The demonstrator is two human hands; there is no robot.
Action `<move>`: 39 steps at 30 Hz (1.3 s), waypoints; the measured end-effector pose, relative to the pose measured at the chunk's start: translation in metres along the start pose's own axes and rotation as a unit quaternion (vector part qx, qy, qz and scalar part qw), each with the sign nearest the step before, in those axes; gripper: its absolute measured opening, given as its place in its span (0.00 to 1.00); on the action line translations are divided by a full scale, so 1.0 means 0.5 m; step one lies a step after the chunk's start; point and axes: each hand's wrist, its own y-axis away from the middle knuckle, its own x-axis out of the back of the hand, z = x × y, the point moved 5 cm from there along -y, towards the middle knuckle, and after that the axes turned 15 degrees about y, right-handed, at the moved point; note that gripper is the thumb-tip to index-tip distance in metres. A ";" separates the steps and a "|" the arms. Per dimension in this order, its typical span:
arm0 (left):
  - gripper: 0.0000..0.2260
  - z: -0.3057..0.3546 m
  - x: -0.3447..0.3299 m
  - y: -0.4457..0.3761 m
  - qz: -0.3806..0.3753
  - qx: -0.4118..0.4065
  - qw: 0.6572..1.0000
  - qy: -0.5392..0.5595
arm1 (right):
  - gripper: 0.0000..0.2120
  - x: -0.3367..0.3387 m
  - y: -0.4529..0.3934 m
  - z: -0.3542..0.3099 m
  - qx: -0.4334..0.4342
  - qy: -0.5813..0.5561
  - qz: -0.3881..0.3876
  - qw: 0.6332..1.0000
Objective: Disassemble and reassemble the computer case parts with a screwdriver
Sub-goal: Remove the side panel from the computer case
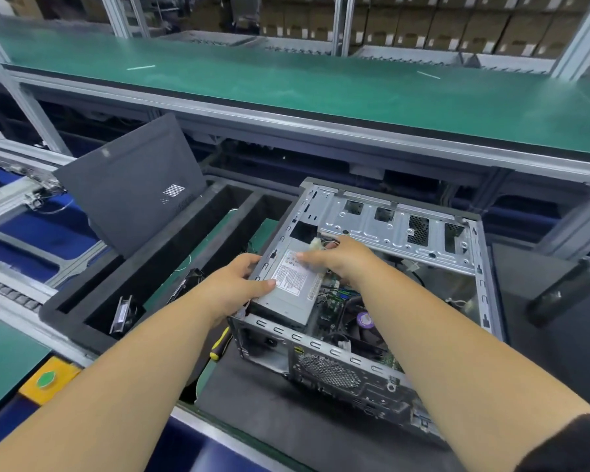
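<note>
- Fingers of the left hand (240, 281) curled round the near-left edge of a grey power supply (288, 290), thumb (265, 285) pressed flat on its labelled top, other fingers wrapped over the case wall.
- Fingers of the right hand (338, 256) stretched out flat across the far end of the same power supply, fingertips (300, 256) touching the white label, a pale plug half hidden just behind the knuckles.
- Power supply seated in the upper-left corner of an open computer case (382, 301), lying on its side on a dark mat (280, 407).
- Tight fit there: case wall hard against the left side of the unit, perforated rear rim just below it, silver drive cage (399, 226) close beyond the right hand.
- More open room to the right inside the case, above the circuit board and a fan with a purple sticker (365, 319).
- Screwdriver (220, 344) with yellow-and-black handle lying just outside the case's near-left corner, below the left wrist, touched by neither hand.
- Black foam tray (171, 247) with long compartments to the left of the case, a small fan (122, 313) in one, a dark side panel (130, 185) propped upright at its far end.
- Green conveyor shelf (321, 86) running across beyond the case, well apart from both hands.
- Yellow box with green button (46, 379) at the near-left bench edge.
</note>
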 end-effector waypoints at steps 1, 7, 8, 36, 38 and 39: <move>0.19 -0.001 -0.001 0.002 0.000 0.003 1.000 0.005 | 0.40 0.005 0.003 0.010 0.000 -0.040 0.004 0.999; 0.21 -0.004 -0.005 0.008 0.004 0.009 1.000 0.013 | 0.30 0.013 0.011 0.047 0.019 -0.105 0.037 0.994; 0.21 -0.003 -0.005 0.009 0.006 0.008 1.000 0.013 | 0.30 0.014 0.010 0.053 0.018 -0.072 0.042 0.996; 0.17 0.131 -0.180 -0.056 0.098 -0.311 0.851 -0.411 | 0.08 0.076 -0.007 0.075 0.035 -0.027 0.070 0.997; 0.17 0.130 -0.174 -0.063 0.107 -0.303 0.851 -0.414 | 0.06 0.084 -0.008 0.081 0.027 0.121 0.109 0.986; 0.17 0.129 -0.171 -0.065 0.109 -0.299 0.858 -0.403 | 0.05 0.079 -0.007 0.079 0.035 0.182 0.107 0.977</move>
